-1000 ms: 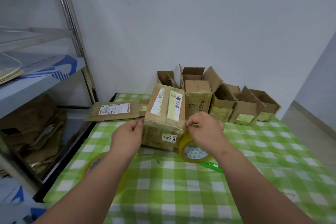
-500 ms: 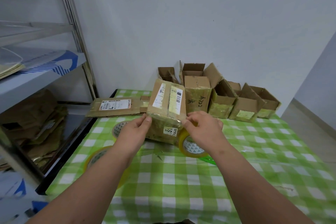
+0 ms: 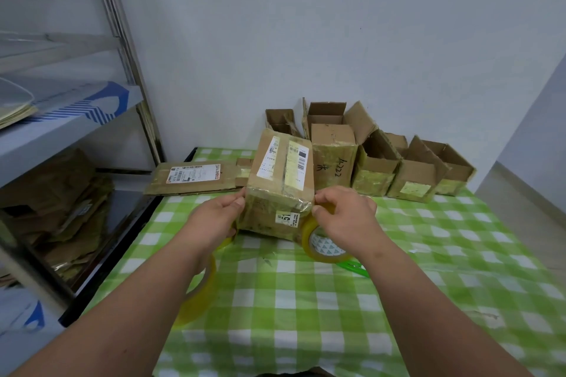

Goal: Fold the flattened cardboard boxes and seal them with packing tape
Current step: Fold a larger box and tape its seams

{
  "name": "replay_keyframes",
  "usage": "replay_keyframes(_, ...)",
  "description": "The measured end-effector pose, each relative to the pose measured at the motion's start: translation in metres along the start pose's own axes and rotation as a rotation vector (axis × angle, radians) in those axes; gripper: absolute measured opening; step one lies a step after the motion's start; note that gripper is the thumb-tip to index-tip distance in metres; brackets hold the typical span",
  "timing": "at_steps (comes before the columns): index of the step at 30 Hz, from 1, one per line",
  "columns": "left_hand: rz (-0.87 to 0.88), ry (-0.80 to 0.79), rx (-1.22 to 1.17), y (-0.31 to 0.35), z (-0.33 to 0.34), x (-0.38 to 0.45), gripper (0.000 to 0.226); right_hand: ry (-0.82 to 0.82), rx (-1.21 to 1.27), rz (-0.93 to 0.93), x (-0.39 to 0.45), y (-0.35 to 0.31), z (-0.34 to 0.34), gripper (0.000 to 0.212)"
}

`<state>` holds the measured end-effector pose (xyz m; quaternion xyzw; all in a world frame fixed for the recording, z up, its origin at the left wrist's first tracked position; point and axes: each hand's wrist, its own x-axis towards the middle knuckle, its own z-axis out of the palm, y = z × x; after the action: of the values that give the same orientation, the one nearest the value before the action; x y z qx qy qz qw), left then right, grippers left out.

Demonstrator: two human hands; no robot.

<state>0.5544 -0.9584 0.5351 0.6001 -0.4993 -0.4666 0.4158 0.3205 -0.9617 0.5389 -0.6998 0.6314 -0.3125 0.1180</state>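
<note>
One box in hand: the box (image 3: 280,184) you are taping stands on the green checked table (image 3: 306,315), mid-table, tilted, its long axis running from you toward the far wall.
Left hand: your left hand (image 3: 216,217) sits at the box's near left corner, fingertips pressing its taped edge; I cannot tell whether the fingers curl round anything.
Right hand: your right hand (image 3: 346,217) is at the near right corner, fingers curled over the tape roll (image 3: 321,243), which touches the box's near right bottom edge.
Key relation: the box lies between your two hands, both touching it, neither clearly nearer; the roll is on the right, so by my judgement the strip runs across the near face from that side.
Tape rolls counted: three, the held one, a second roll (image 3: 199,294) lying under your left forearm, and a sliver of a third under the left hand.
Other boxes: about five folded boxes (image 3: 379,171) in a row at the far right against the wall, several with flaps open.
Flattened stock: one flattened box (image 3: 193,177) lies far left, just beside the held box.
Left side: a metal shelf (image 3: 61,119) holds more flat cardboard.
</note>
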Motion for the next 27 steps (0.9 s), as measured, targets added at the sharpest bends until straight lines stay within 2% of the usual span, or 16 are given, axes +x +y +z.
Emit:
replay_keyframes(5,0.102,0.138,0.145,-0.014,0.007,0.007,0.028,0.068,-0.057,-0.034,-0.004,0.002,0.004,0.009)
replay_keyframes(11,0.188,0.126,0.269,-0.019,0.010,0.007,0.036,0.153,-0.121,-0.060,-0.005,-0.001,0.010,0.011)
replay_keyframes(15,0.236,0.190,0.362,-0.020,0.013,0.008,0.037,0.186,-0.138,-0.069,-0.006,-0.001,0.013,0.013)
replay_keyframes(22,0.240,0.239,0.192,-0.029,0.024,0.008,0.035,0.244,-0.141,-0.032,-0.011,-0.002,0.022,0.015)
replay_keyframes(27,0.223,0.245,0.336,-0.021,0.022,0.007,0.037,0.259,-0.148,0.031,-0.011,-0.006,0.025,0.015)
